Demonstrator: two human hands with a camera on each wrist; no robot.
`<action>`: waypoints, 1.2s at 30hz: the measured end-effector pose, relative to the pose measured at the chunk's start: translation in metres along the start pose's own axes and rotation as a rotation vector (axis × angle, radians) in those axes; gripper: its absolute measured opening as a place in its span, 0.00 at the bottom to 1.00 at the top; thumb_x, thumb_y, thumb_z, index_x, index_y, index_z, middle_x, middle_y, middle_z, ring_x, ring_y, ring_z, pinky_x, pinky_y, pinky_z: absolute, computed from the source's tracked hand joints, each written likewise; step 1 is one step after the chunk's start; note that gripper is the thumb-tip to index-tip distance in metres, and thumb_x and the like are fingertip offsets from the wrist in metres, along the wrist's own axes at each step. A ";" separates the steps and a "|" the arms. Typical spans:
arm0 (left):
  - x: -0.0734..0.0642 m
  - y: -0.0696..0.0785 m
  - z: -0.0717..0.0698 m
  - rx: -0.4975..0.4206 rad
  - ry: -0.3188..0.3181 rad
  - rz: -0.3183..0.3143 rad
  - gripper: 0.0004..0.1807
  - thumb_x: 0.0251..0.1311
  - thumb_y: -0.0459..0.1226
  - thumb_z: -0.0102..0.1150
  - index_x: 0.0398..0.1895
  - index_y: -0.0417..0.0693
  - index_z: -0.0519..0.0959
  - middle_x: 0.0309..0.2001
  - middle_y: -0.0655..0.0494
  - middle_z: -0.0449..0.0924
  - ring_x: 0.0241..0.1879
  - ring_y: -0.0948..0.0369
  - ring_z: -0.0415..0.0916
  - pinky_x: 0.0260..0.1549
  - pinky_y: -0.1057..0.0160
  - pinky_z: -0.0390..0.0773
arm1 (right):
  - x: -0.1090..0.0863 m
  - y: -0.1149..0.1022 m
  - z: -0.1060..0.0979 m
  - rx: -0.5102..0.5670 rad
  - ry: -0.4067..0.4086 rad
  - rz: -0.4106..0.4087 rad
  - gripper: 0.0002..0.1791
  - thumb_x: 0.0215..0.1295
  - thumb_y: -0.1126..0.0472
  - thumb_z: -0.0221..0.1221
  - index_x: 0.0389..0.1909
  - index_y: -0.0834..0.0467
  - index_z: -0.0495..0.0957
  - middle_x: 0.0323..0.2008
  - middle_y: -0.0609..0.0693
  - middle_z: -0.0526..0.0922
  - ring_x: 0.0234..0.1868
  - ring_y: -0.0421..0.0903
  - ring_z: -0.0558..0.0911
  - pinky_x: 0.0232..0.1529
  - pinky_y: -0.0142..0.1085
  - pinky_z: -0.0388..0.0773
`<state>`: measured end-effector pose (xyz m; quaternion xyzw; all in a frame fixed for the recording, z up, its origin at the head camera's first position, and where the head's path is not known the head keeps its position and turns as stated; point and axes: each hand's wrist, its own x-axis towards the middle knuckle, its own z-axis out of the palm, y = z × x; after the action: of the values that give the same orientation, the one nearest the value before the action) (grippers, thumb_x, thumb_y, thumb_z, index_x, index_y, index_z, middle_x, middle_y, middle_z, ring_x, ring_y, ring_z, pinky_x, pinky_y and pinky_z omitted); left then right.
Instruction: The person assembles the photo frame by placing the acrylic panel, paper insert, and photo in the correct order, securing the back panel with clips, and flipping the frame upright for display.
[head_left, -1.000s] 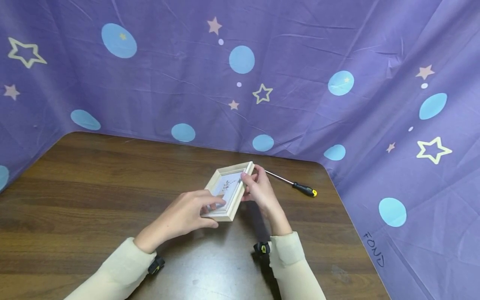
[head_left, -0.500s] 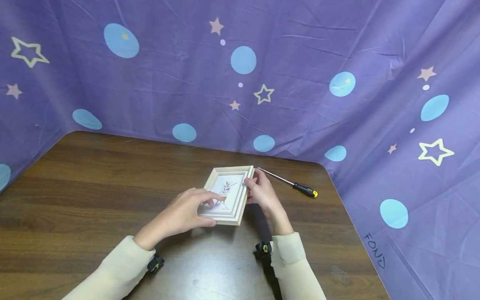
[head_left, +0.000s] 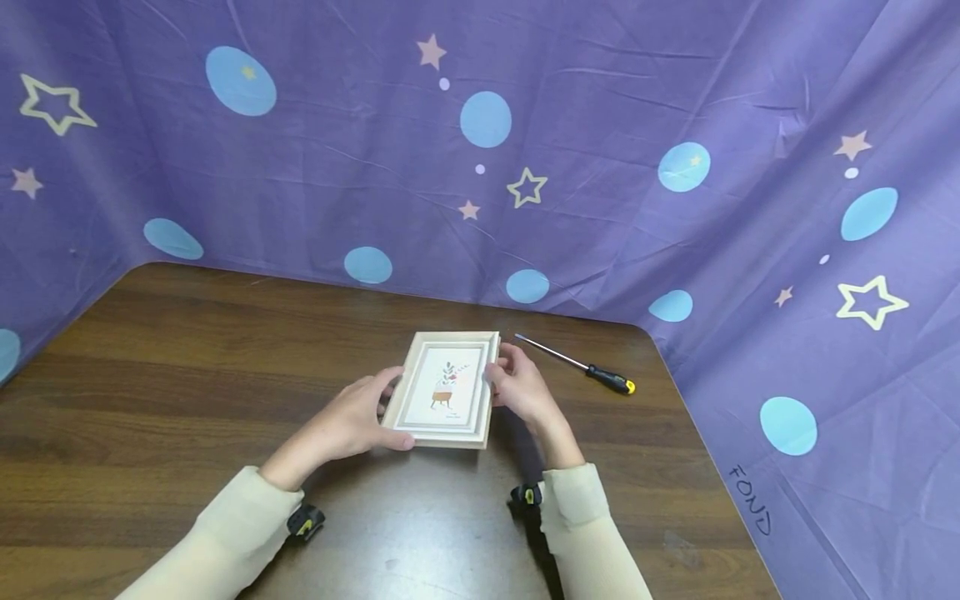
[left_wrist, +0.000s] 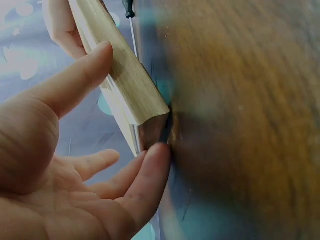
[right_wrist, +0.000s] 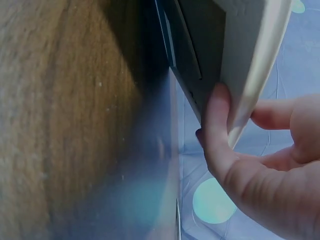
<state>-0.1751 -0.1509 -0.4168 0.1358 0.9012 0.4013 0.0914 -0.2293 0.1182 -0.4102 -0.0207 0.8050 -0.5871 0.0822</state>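
Observation:
A cream picture frame (head_left: 482, 417) is held face up and slightly tilted above the table, with a print of a plant (head_left: 442, 392) inside its border. My right hand (head_left: 525, 387) pinches its right side, thumb on the front. In the right wrist view, a finger of the right hand (right_wrist: 240, 170) reaches round to the dark back board (right_wrist: 202, 45). At the left side, my left hand (head_left: 356, 421) holds the frame between thumb and fingers. The left wrist view has the thumb on the frame's outer edge (left_wrist: 132, 85) and a fingertip at its corner.
A screwdriver (head_left: 609, 379) with a black and yellow handle lies on the wooden table (head_left: 187, 375), right of the frame, its tip close to my right hand. A purple curtain (head_left: 337, 167) with stars and blue dots hangs along the table's back and sides.
The frame has turned from a steep tilt to nearly flat, its face toward the head camera. My left fingers have moved off the picture to the frame's left edge; the right hand keeps its hold.

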 end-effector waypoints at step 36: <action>0.002 -0.004 -0.005 0.089 0.033 -0.159 0.53 0.43 0.51 0.87 0.67 0.28 0.72 0.50 0.42 0.82 0.49 0.47 0.79 0.53 0.43 0.82 | -0.002 0.014 0.007 -0.318 -0.153 -0.102 0.36 0.69 0.72 0.59 0.77 0.70 0.64 0.73 0.66 0.73 0.60 0.58 0.84 0.62 0.50 0.84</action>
<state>-0.1795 -0.1564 -0.4163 0.0611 0.9275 0.3544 0.1022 -0.2252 0.1168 -0.4255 -0.1187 0.8771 -0.4525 0.1089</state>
